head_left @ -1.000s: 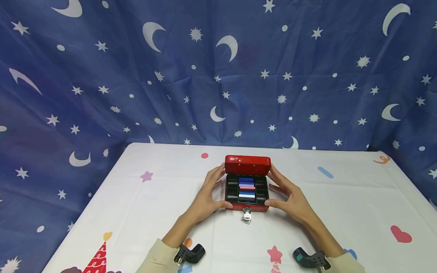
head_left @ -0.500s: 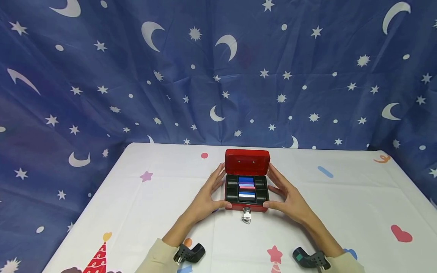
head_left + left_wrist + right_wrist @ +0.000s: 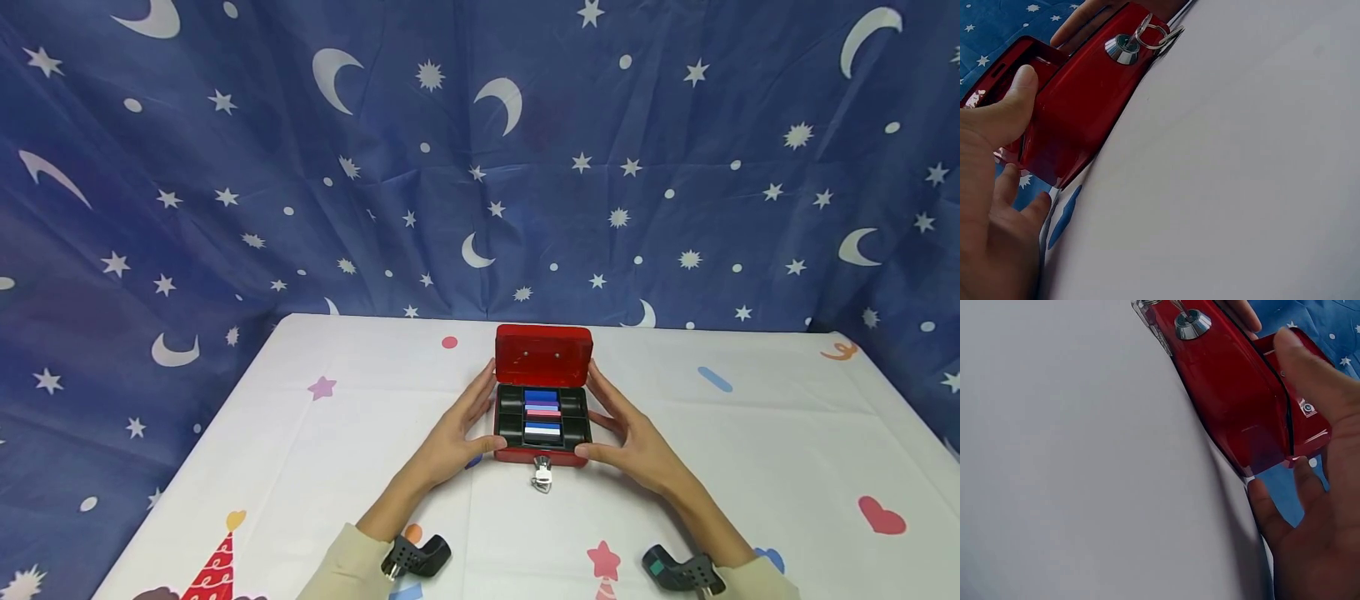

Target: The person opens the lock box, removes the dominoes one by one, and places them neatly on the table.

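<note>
A red metal cash box (image 3: 525, 456) stands on the table with its lid (image 3: 543, 357) tipped up at the back. Inside lies a black compartment tray (image 3: 512, 430), whose middle column holds several blue, purple, pink and white strips. Keys on a ring (image 3: 542, 479) hang from the lock (image 3: 1121, 50) at the front. My left hand (image 3: 452, 439) holds the box's left side, thumb at the front corner and fingers reaching toward the hinge. The right hand (image 3: 639, 448) holds the opposite side in the same way. The fingertips behind the lid's edges are partly hidden.
A white tablecloth (image 3: 360, 450) printed with stars, a heart and other shapes covers the table. Behind its far edge hangs a blue curtain (image 3: 555, 217) with moons and stars. Black wrist devices (image 3: 417, 557) sit on both wrists.
The lid has swung further back, now showing more of its inner face. Both thumbs have shifted slightly at the front corners; the box body has stayed in place.
</note>
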Motion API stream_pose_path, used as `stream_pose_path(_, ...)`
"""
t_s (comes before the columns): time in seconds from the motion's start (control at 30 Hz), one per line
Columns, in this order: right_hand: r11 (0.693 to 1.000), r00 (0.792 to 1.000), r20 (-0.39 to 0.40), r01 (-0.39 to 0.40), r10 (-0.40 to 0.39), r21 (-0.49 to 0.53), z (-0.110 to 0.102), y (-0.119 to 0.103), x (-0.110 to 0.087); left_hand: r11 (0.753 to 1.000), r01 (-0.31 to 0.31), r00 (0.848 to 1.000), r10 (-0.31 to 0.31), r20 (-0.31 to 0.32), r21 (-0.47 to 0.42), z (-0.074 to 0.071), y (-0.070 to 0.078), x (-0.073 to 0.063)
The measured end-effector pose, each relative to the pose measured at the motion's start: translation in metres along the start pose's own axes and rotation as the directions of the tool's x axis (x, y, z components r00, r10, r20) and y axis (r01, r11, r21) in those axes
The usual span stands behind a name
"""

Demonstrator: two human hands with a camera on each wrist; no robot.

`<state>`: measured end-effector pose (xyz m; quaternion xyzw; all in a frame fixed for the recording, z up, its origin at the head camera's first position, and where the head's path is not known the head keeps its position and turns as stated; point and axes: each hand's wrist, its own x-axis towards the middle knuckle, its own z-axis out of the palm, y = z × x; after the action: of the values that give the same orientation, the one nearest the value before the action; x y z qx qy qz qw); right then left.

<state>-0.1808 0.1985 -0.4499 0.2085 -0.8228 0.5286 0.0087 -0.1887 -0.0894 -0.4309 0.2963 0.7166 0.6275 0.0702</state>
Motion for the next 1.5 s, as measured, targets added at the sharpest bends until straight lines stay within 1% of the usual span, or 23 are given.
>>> stream_pose_path(0.1,1.0,1.0,0.013,-0.002,0.002,-0.018,0.001,0.0,0.002,1.0,0.009,1.0,-0.009,0.01,0.018,-0.001,0.002,0.0)
stream_pose_path(0.3,0.999,0.999,0.027,0.019,-0.019,-0.035,0.003,0.002,0.005,0.993,0.028,0.999,-0.032,0.033,0.111,-0.002,0.007,-0.002)
stream_pose_path(0.43,1.0,0.999,0.045,0.021,-0.021,-0.007,0.003,0.002,0.005,0.992,0.045,0.998,-0.05,0.036,0.115,-0.002,0.007,-0.002)
stream_pose_path(0.5,1.0,0.999,0.05,0.014,-0.013,-0.01,0.004,0.002,0.005,0.992,0.054,0.998,-0.058,0.035,0.116,-0.003,0.007,-0.003)
stream_pose_path(0.57,0.999,0.999,0.045,0.013,-0.012,-0.034,0.004,0.003,0.006,0.991,0.062,0.997,-0.066,0.028,0.121,-0.003,0.007,-0.003)
stream_pose_path(0.63,0.997,1.0,0.011,0.026,-0.025,-0.078,0.004,0.002,0.006,0.99,0.07,0.997,-0.073,0.019,0.121,-0.003,0.006,-0.004)
stream_pose_path(0.67,0.994,0.999,-0.018,0.036,-0.038,-0.103,0.005,0.001,0.007,0.99,0.072,0.997,-0.074,0.015,0.12,-0.003,0.006,-0.004)
stream_pose_path(0.73,0.984,0.992,-0.103,0.059,-0.077,-0.169,0.006,-0.001,0.008,0.99,0.073,0.997,-0.075,0.008,0.118,-0.003,0.006,-0.004)
stream_pose_path(0.77,0.976,0.983,-0.154,0.069,-0.102,-0.208,0.007,-0.002,0.008,0.99,0.074,0.997,-0.075,0.008,0.119,-0.003,0.006,-0.004)
stream_pose_path(0.83,0.958,0.959,-0.248,0.065,-0.138,-0.28,0.01,-0.006,0.01,0.99,0.074,0.997,-0.076,0.008,0.121,-0.003,0.007,-0.003)
stream_pose_path(0.9,0.94,0.937,-0.307,0.059,-0.168,-0.336,0.014,-0.01,0.011,0.99,0.071,0.997,-0.072,0.006,0.125,-0.002,0.006,-0.003)
stream_pose_path(0.93,0.932,0.93,-0.317,0.063,-0.184,-0.356,0.015,-0.011,0.012,0.989,0.072,0.997,-0.073,0.004,0.133,-0.003,0.002,-0.002)
stream_pose_path(1.0,0.923,0.93,-0.303,0.083,-0.207,-0.375,0.018,-0.013,0.016,0.988,0.07,0.997,-0.071,-0.001,0.138,-0.003,-0.001,-0.002)
stream_pose_path(1.1,0.922,0.942,-0.247,0.127,-0.228,-0.366,0.021,-0.015,0.023,0.99,0.067,0.998,-0.067,-0.004,0.127,-0.004,-0.003,-0.002)
stream_pose_path(1.13,0.923,0.946,-0.229,0.136,-0.229,-0.36,0.022,-0.016,0.026,0.99,0.066,0.998,-0.067,0.0,0.124,-0.004,-0.002,-0.001)
stream_pose_path(1.2,0.926,0.954,-0.203,0.14,-0.222,-0.351,0.024,-0.016,0.031,0.992,0.066,0.998,-0.068,0.011,0.109,-0.004,0.006,-0.002)
stream_pose_path(1.23,0.926,0.956,-0.195,0.14,-0.218,-0.351,0.025,-0.016,0.033,0.992,0.07,0.997,-0.072,0.016,0.107,-0.004,0.007,-0.002)
stream_pose_path(1.37,0.924,0.96,-0.183,0.135,-0.211,-0.358,0.029,-0.015,0.037,0.992,0.072,0.996,-0.076,0.041,0.102,-0.003,0.009,-0.001)
stream_pose_path(1.5,0.923,0.96,-0.192,0.121,-0.202,-0.365,0.031,-0.015,0.036,0.992,0.06,0.997,-0.064,0.038,0.107,-0.002,0.01,-0.001)
